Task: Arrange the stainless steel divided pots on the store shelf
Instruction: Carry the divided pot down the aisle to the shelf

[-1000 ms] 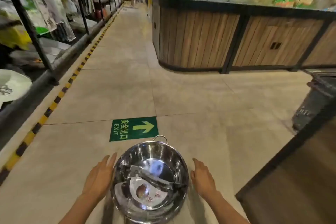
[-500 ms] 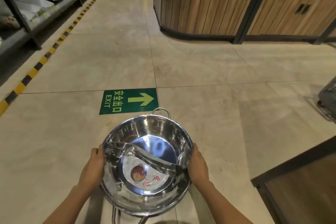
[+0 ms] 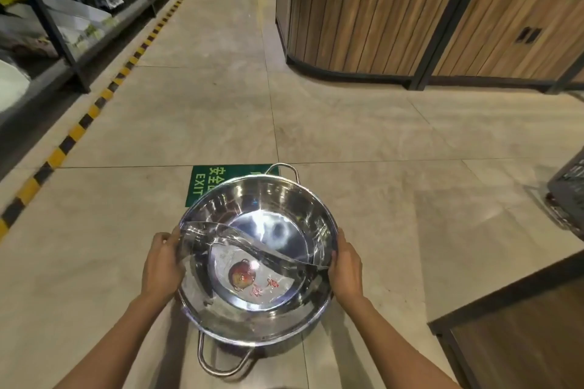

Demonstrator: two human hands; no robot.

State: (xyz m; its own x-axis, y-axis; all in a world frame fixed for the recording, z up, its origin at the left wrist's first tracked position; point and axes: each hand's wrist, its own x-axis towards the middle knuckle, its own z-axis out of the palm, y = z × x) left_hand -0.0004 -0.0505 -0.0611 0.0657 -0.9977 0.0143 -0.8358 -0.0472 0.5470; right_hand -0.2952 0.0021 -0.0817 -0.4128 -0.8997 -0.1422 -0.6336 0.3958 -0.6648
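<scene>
A shiny stainless steel divided pot (image 3: 268, 199) with a curved partition and a red-printed label in its near half hangs above the tiled floor, in front of me. My left hand (image 3: 162, 265) grips its left rim and my right hand (image 3: 346, 265) grips its right rim. One loop handle points away from me and one towards me. A second rim shows just beneath, so another pot may be nested under it; I cannot tell for sure.
A green EXIT floor sticker (image 3: 202, 183) lies partly under the pot. Store shelving (image 3: 76, 50) with goods runs along the left behind a yellow-black floor stripe. A wooden display island (image 3: 395, 19) stands ahead right. A dark crate (image 3: 568, 193) and a wooden shelf corner (image 3: 521, 335) are at right.
My hands went from open beside the pot to gripping its rim on both sides. The pot rose and now covers part of the EXIT sticker. The view tilted down.
</scene>
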